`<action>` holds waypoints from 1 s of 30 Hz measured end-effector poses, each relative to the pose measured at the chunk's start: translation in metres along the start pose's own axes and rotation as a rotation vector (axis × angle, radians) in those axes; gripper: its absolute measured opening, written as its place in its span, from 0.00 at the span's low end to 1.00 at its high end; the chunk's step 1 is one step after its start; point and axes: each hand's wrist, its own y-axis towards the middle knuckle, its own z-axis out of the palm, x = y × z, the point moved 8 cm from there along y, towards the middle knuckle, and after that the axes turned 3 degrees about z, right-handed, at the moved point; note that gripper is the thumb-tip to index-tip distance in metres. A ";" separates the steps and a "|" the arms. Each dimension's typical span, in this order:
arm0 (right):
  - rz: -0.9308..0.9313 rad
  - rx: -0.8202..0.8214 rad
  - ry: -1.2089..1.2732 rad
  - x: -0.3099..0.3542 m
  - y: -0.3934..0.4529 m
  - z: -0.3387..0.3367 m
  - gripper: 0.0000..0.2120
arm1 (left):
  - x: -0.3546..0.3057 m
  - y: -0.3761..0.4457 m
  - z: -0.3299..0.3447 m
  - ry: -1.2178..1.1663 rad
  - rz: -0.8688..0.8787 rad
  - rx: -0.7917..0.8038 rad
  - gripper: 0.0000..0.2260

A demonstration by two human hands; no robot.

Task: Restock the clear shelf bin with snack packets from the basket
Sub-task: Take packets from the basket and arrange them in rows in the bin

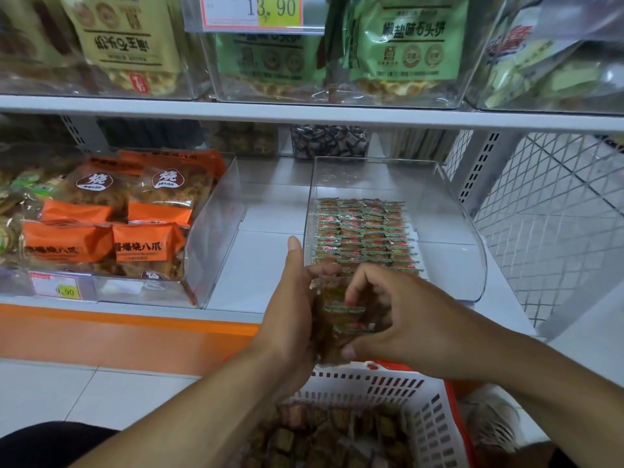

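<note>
We hold a stack of small snack packets (341, 315) between both hands, just in front of the clear shelf bin (449, 211) and above the basket (398, 390). Our left hand (290, 312) presses flat along the stack's left side, thumb pointing up, fingers wrapped behind the packets. Our right hand (395, 319) curls round the right side, fingertips (351, 298) on the top packets, thumb under the bottom edge. Stack sits at the bin's front lip, not inside it.

Bin on the lower shelf (263, 265): rows of the same packets (364, 231) laid in neat columns across its left and middle floor; right strip bare.

White slotted basket with orange trim below our forearms, more brown packets (324, 434) loose in it.

To the left, another clear bin with orange snack bags (135, 228), price tag (57, 287) reading 9.90 at its front. Green bags (405, 45) on the shelf above.
</note>
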 end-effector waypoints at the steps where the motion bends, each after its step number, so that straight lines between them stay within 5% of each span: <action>1: 0.002 -0.006 0.014 0.000 0.000 -0.003 0.22 | -0.001 0.000 0.001 0.020 0.013 0.006 0.38; 7: 0.071 0.020 -0.009 -0.008 0.003 -0.017 0.26 | -0.003 -0.002 0.016 0.267 0.141 0.116 0.28; 12: 0.057 0.044 -0.141 -0.002 0.002 -0.021 0.17 | 0.001 -0.004 0.028 0.261 0.111 0.279 0.22; 18: 0.043 -0.082 -0.128 0.001 -0.001 -0.080 0.23 | -0.011 0.006 0.017 0.225 0.251 0.102 0.24; 22: 0.216 -0.268 -0.637 -0.026 0.002 -0.130 0.26 | -0.020 0.004 0.016 0.920 0.519 -0.001 0.13; 27: 0.415 -0.003 -0.778 -0.075 0.028 -0.097 0.23 | -0.002 0.010 0.041 1.556 0.724 0.092 0.24; 30: 0.461 0.066 -0.744 -0.088 0.041 -0.084 0.21 | 0.004 0.022 0.041 1.679 0.671 0.096 0.27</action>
